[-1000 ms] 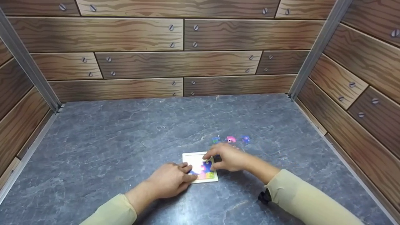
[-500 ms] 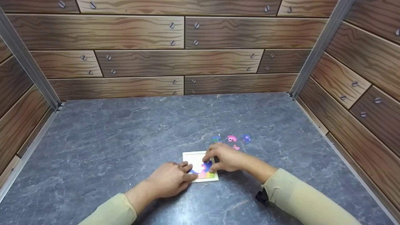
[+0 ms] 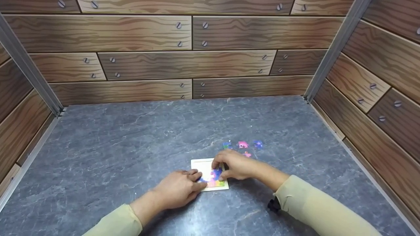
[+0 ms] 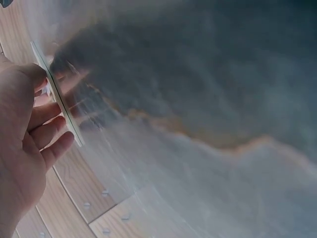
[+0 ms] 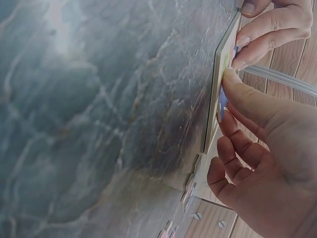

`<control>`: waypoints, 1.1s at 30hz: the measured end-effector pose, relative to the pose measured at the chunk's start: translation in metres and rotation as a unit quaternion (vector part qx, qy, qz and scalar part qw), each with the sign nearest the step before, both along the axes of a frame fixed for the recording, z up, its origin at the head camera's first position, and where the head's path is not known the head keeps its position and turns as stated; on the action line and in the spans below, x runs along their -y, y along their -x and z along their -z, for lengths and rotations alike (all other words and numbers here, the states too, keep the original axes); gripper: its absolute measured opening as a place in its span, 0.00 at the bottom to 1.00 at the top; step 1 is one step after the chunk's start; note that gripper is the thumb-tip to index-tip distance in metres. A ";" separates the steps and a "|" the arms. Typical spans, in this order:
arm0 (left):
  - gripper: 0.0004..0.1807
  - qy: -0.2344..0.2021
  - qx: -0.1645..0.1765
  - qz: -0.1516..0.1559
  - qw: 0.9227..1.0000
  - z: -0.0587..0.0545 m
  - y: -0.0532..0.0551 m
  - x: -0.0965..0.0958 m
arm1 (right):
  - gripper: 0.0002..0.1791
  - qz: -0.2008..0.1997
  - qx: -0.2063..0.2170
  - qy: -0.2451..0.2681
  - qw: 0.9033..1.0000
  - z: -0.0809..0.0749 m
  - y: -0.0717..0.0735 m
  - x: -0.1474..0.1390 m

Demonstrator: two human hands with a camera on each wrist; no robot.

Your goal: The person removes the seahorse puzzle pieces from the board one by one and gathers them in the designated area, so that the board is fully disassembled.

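Note:
A small puzzle tray [image 3: 195, 161] with a pale border lies flat, its lower part filled with colourful jigsaw pieces. My left hand [image 3: 178, 188] rests on the tray's left side, fingers extended over the lower pieces. From the right, my right hand [image 3: 238, 165] pinches a blue jigsaw piece [image 3: 217, 173] between thumb and forefinger. The right wrist view has this blue piece [image 5: 222, 101] at a slant on the tray's face, the other fingers loosely bent. Edge-on in the left wrist view, the tray [image 4: 59, 99] stands beside the left fingers.
Behind the right hand lie several loose pieces: a blue-green piece [image 3: 227, 145], a pink piece [image 3: 243, 144], a blue piece with a light pattern [image 3: 258, 144] and another pink piece [image 3: 247, 154]. Wood-patterned walls [image 3: 144, 65] enclose the grey marbled table [image 3: 131, 131].
The right thumb and forefinger have shifted slightly left over the tray with the blue piece. My left hand stays where it was.

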State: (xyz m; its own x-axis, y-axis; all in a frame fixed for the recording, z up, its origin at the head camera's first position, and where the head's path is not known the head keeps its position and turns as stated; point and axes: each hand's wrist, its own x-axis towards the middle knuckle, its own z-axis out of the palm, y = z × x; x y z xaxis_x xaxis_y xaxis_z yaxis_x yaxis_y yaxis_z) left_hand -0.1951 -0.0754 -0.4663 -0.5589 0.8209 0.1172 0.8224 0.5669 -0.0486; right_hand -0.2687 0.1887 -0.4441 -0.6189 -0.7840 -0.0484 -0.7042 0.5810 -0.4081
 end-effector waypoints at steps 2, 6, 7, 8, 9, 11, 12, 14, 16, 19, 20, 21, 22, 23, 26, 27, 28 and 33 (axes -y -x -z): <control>0.19 -0.002 0.001 0.000 1.000 -0.001 -0.001 -0.001 | 0.19 -0.001 0.000 0.000 1.000 0.000 0.000 0.000; 0.24 -0.010 0.009 0.002 1.000 -0.003 -0.002 -0.004 | 0.19 -0.003 0.001 0.004 1.000 0.000 0.000 0.001; 0.25 -0.011 0.012 0.003 1.000 -0.003 -0.003 -0.005 | 0.19 -0.004 0.002 0.006 1.000 0.001 0.000 0.001; 0.26 -0.011 0.014 0.004 1.000 -0.004 -0.003 -0.006 | 0.19 -0.004 0.002 0.007 1.000 0.001 0.000 0.001; 0.27 -0.009 0.017 0.003 1.000 -0.005 -0.003 -0.007 | 0.19 -0.004 0.002 0.008 1.000 0.001 0.001 0.001; 0.29 -0.004 0.021 0.001 1.000 -0.005 -0.003 -0.010 | 0.19 -0.005 0.001 0.010 1.000 0.002 0.001 0.001; 0.30 -0.001 0.025 -0.001 1.000 -0.005 -0.002 -0.011 | 0.19 -0.005 0.002 0.010 1.000 0.002 0.001 0.001; 0.31 0.006 0.031 -0.005 0.999 -0.005 -0.002 -0.013 | 0.19 -0.006 0.001 0.011 1.000 0.003 0.001 0.000; 0.32 0.012 0.037 -0.011 0.999 -0.005 -0.002 -0.015 | 0.19 -0.010 -0.005 0.012 1.000 0.003 0.001 0.000; 0.32 0.018 0.047 -0.019 0.999 -0.005 -0.003 -0.016 | 0.19 -0.009 -0.004 0.010 1.000 0.002 0.000 0.000; 0.32 0.019 0.050 -0.020 0.998 -0.005 -0.003 -0.016 | 0.19 -0.008 -0.005 0.008 1.000 0.002 0.000 0.000; 0.33 0.020 0.053 -0.022 0.998 -0.005 -0.003 -0.016 | 0.19 -0.007 -0.005 0.005 1.000 0.002 0.000 0.000; 0.33 0.020 0.057 -0.024 0.998 -0.005 -0.003 -0.016 | 0.19 -0.005 -0.003 0.003 1.000 0.001 -0.001 0.000; 0.33 0.020 0.059 -0.024 0.998 -0.005 -0.003 -0.016 | 0.19 -0.002 -0.001 0.000 1.000 0.001 -0.001 0.000; 0.33 0.016 0.066 -0.025 0.997 -0.005 -0.002 -0.017 | 0.19 -0.005 -0.005 0.001 1.000 0.000 -0.002 -0.001; 0.33 0.015 0.066 -0.025 0.997 -0.005 -0.002 -0.017 | 0.19 -0.007 -0.006 0.002 1.000 0.000 -0.002 -0.001; 0.33 0.014 0.067 -0.025 0.997 -0.005 -0.002 -0.017 | 0.19 -0.009 -0.007 0.003 1.000 0.000 -0.002 -0.001; 0.33 0.024 0.063 -0.031 0.997 -0.007 -0.002 -0.020 | 0.19 -0.011 -0.011 0.007 1.000 0.000 -0.002 -0.001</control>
State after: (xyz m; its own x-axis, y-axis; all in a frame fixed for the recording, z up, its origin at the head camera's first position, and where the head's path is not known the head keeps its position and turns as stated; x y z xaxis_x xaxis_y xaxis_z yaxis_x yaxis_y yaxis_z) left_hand -0.1933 -0.0557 -0.4597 -0.6159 0.7878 0.0055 0.7877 0.6156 0.0247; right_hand -0.2669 0.1901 -0.4439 -0.6017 -0.7984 -0.0232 -0.7260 0.5588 -0.4008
